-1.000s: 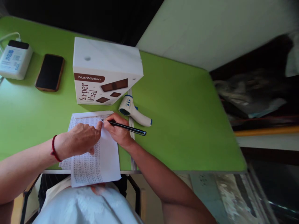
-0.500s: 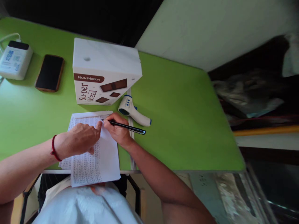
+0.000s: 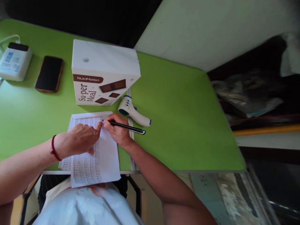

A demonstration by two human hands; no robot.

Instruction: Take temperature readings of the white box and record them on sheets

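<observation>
My right hand (image 3: 119,130) is closed round a black pen (image 3: 127,127), whose tip meets the upper part of a sheet of paper (image 3: 109,162). Rows of small handwriting fill the sheet's left portion; its right strip is blank. Across the writing rests my left hand (image 3: 83,139), holding nothing, with the index finger stretched out close to the pen tip and the thumb apart below. A red cord bracelet (image 3: 54,148) circles the left wrist. More written paper shows beneath, and the sheet's lower end hangs over the table edge.
On the green table (image 3: 178,125) a white NutriMotion box (image 3: 105,62) stands behind the paper. A white infrared thermometer (image 3: 133,112) lies right of it. At left are a phone (image 3: 49,74) and a white charger block (image 3: 16,61) with a cable. A wall (image 3: 187,31) rises behind.
The view has shifted very slightly. Both hands, the pen and the paper keep practically the same places.
</observation>
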